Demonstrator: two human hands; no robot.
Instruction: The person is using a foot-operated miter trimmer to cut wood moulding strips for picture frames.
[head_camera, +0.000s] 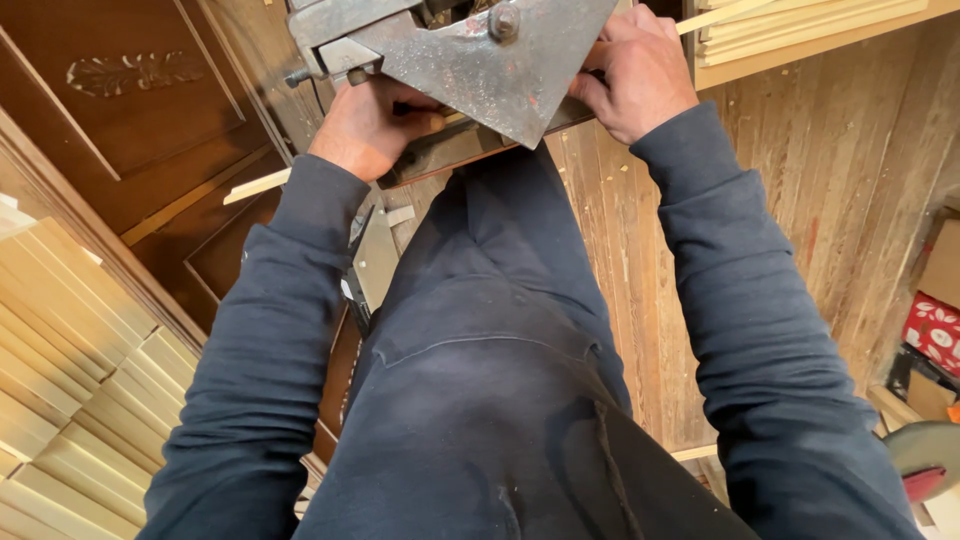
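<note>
Floor: worn plank floor of pale brown wood (800, 200), boards running up and down the right half of the frame, grain rough and streaked.

Panels: dark brown carved wooden panels (120, 120) in the upper left, smooth and moulded, leaning or lying beside the person's legs.

Stack: pile of pale, square-cut wooden strips (70, 370) at the lower left, ends stepped like stairs; more of the same light strips (800, 20) lie on a shelf edge at the upper right.

Machine: grey, rusty metal cutting machine with a triangular plate (480, 60) at the top centre, surface pitted, one bolt head showing; its point is directed down toward the person.

Workpiece: thin pale wooden strip (258, 185) passing under the plate, one end sticking out at the left, so it probably lies across the machine's worktop to be held steady.

Left hand: left hand (370, 125) left of the plate, fingers curled and pressing on the strip near the machine; the grip seems closed, but the plate partly hides it.

Right hand: right hand (635, 75) right of the plate, fingers bent around its edge; what is under them I cannot tell.

Box: red patterned box (935, 330) at the right edge.
</note>
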